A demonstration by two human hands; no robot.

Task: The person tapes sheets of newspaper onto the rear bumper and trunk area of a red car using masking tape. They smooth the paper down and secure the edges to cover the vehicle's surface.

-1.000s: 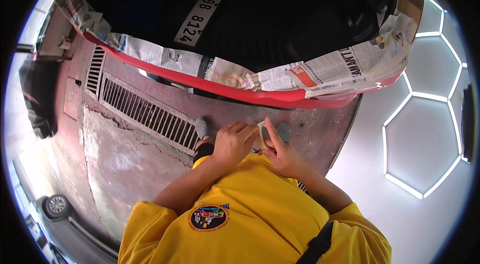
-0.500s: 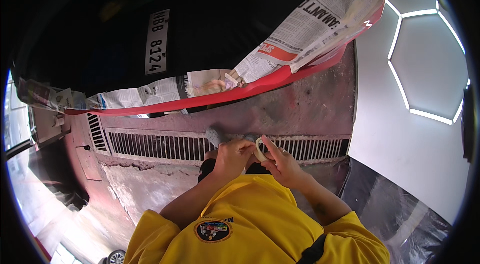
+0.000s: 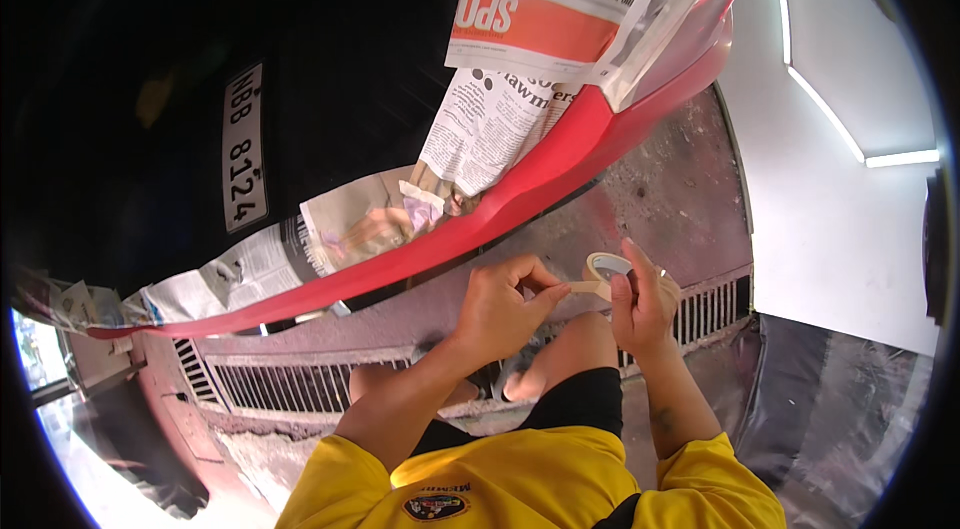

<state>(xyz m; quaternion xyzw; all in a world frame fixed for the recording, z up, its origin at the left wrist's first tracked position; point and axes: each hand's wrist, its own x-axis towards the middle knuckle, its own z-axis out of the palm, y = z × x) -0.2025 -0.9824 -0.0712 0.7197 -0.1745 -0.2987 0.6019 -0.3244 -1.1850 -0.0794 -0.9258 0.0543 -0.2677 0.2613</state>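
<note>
My right hand point(image 3: 645, 304) grips a roll of masking tape point(image 3: 607, 266), its fingers around the roll's side. A short strip runs from the roll to my left hand point(image 3: 505, 304), which pinches the strip's free end between thumb and fingers. Both hands are held above my knees, close to the red lower edge of a car bumper point(image 3: 470, 234). Newspaper sheets point(image 3: 480, 129) cover the dark panel just above that red edge, and pale tape runs along the sheet at the right.
A black car panel with a licence plate point(image 3: 244, 147) fills the upper left. A metal floor grate point(image 3: 290, 384) crosses beneath me. At the right stands a white wall point(image 3: 840, 219) with light strips, and dark plastic sheeting point(image 3: 830, 379) lies below it.
I have come closer to the bumper, with my knees now bent. My hands have moved forward and apart, and a strip of tape now stretches between them.
</note>
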